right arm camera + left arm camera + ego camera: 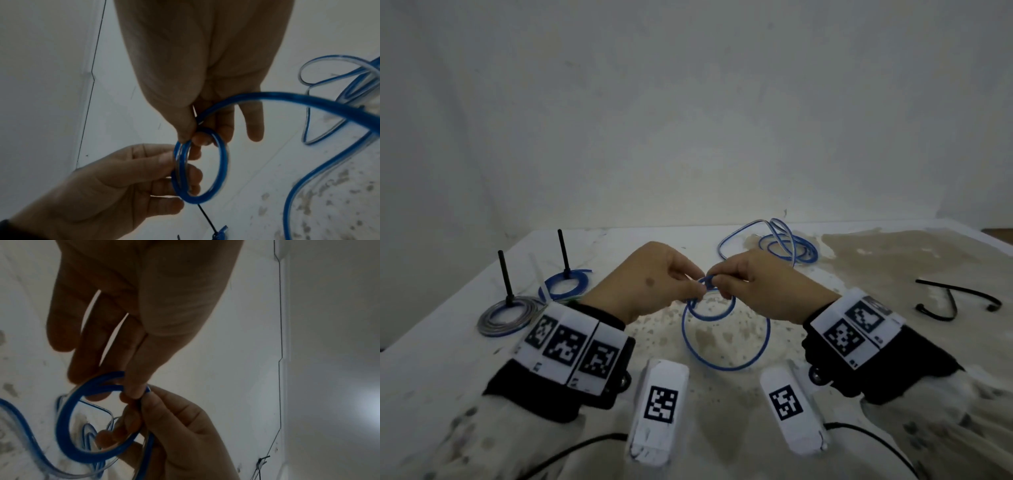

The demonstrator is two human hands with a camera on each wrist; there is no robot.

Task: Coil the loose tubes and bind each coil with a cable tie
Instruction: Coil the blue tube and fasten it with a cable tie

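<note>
Stained white table point(893, 260) carries everything. Loose tubes point(784, 243) heaped at its far edge, beyond the hands. Blue tube point(726, 363) loops above table centre. Two tied coils point(506, 317) lie left of centre w/ upright ties. L hand point(650, 284) & R hand point(763, 287) both pinch its small coil. Spare cable ties point(959, 298) lie right.
</note>
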